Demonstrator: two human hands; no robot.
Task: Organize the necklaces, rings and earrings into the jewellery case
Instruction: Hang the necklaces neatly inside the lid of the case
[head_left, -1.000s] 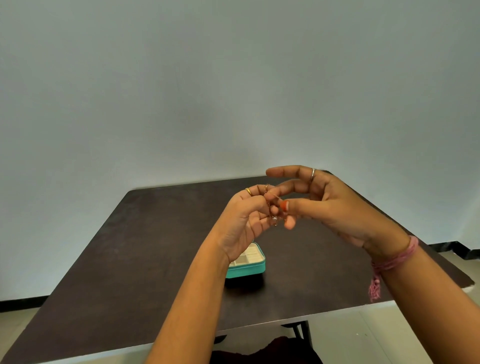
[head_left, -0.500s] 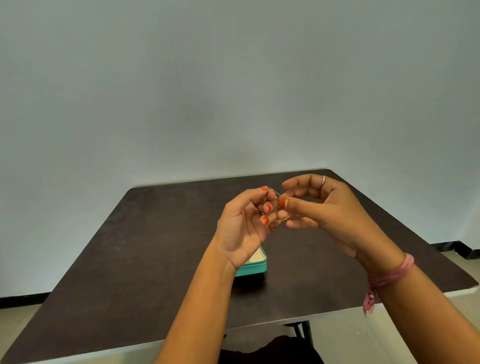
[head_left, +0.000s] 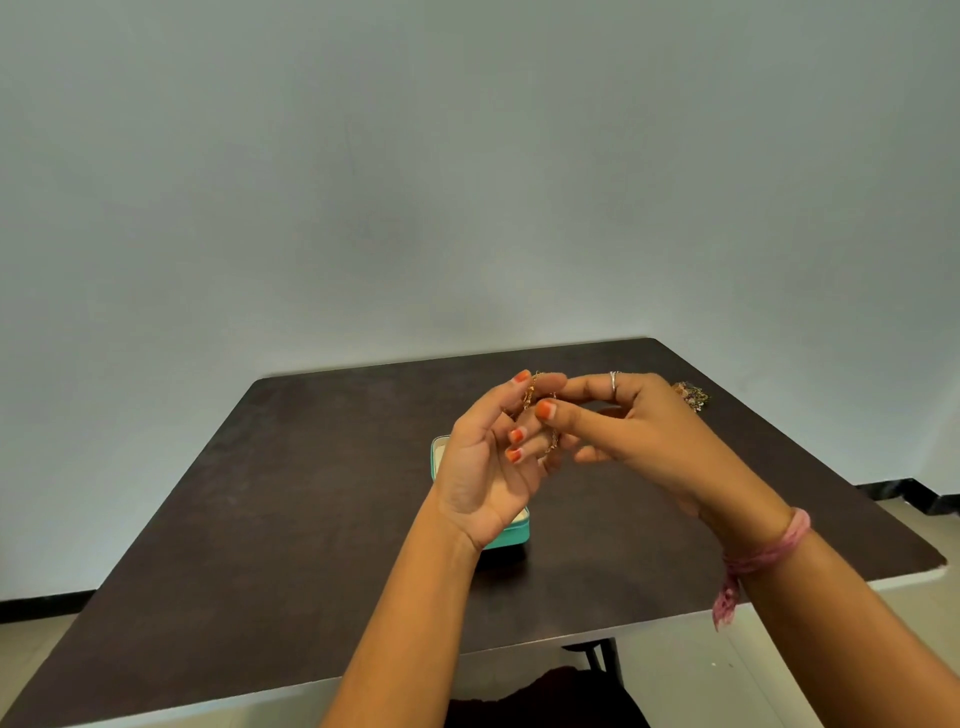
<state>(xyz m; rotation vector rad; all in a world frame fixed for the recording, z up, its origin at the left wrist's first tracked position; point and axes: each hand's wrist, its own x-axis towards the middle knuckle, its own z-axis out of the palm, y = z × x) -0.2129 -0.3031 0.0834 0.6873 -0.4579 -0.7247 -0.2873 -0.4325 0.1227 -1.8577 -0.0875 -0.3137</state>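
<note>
You're looking at a dark table carrying a teal jewellery case and, far right, a jewellery pile.

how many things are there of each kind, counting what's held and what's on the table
gold chain, held between both hands: 1
teal jewellery case: 1
heap of jewellery at the table's far right, pieces too small to count: 1
total: 3

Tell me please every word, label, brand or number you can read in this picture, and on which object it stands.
There is no readable text in this picture.
The teal jewellery case shows no label or brand on its visible side.
The dark table is plain.
The gold chain, held between the left hand and the right hand, bears no visible marking.
</note>
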